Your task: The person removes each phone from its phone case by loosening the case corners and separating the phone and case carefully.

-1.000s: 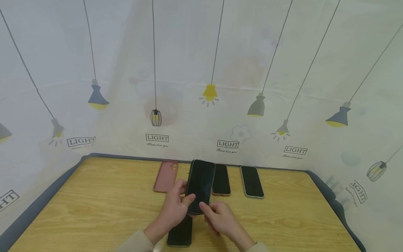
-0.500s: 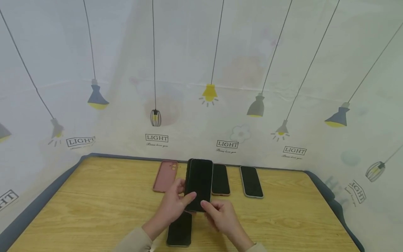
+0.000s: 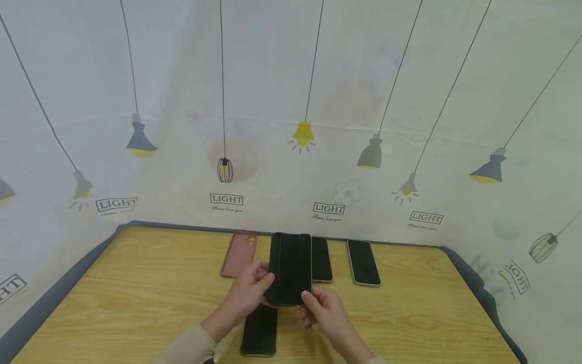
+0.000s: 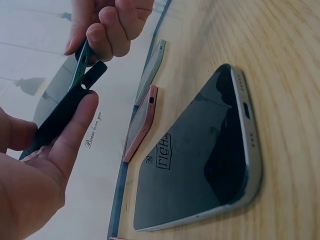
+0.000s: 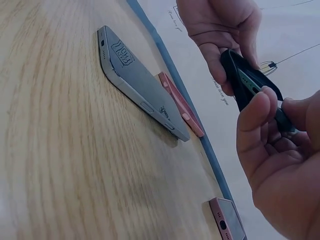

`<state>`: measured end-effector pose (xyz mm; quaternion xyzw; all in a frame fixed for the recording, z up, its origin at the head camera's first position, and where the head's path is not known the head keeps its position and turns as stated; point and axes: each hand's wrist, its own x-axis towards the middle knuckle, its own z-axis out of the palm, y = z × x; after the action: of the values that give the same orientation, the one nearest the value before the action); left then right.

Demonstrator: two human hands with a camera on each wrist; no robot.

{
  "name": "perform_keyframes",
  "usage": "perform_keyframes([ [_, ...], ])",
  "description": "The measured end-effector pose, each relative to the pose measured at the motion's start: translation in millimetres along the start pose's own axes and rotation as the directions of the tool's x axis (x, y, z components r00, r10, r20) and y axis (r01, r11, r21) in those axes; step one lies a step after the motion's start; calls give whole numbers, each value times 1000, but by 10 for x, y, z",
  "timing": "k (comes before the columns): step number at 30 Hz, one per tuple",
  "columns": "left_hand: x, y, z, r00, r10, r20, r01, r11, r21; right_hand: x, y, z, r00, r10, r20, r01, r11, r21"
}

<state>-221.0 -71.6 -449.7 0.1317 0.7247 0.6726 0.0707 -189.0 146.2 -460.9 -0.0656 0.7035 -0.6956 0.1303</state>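
Note:
A phone (image 3: 295,268) with a black screen and dark green edge is held over the table, shifted to the right out of a black phone case (image 3: 274,258). My left hand (image 3: 245,290) grips the case along its left side, thumb at the edge. My right hand (image 3: 331,316) pinches the phone at its lower right corner, thumb on the screen. From the left wrist, the case (image 4: 57,112) tilts away from the phone (image 4: 82,62), though the two still overlap. In the right wrist view the phone's bottom end shows against the case (image 5: 232,75).
A silver-edged phone (image 3: 260,333) lies on the wooden table (image 3: 136,303) below my hands. Farther back are a pink phone case (image 3: 238,255), a pink-edged phone (image 3: 322,260) and a light-edged phone (image 3: 364,263). Behind them rises a lamp-printed cloth (image 3: 273,101).
The phone has slid right, baring a strip of the black case on its left. My left thumb has moved off the screen to the case edge; my right hand has shifted slightly right.

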Motion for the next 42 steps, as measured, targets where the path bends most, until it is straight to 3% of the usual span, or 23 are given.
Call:
perform_keyframes([
  [8,19,27,-1,995,-39,-88,49,992,118,-52,16,-88,999,32,3,-32,998,51],
  [14,84,50,-39,991,-61,-120,76,989,127,-77,51,-173,998,68,-15,-67,996,57],
  [23,210,16,-111,991,-3,-134,16,995,100,-162,53,-248,996,88,-7,-87,995,57],
  [30,317,12,-156,988,-27,-150,37,997,64,-210,86,-306,993,117,3,-117,991,58],
  [32,350,8,-172,987,-16,-162,32,995,97,-221,98,-316,991,132,6,-132,989,59],
  [35,398,-9,-204,982,23,-188,18,976,215,-239,114,-325,989,150,15,-151,987,58],
  [38,446,-24,-238,974,75,-214,7,933,360,-259,127,-327,987,159,24,-161,985,58],
  [42,494,-30,-264,970,101,-220,2,905,425,-286,149,-336,985,168,41,-169,985,43],
])
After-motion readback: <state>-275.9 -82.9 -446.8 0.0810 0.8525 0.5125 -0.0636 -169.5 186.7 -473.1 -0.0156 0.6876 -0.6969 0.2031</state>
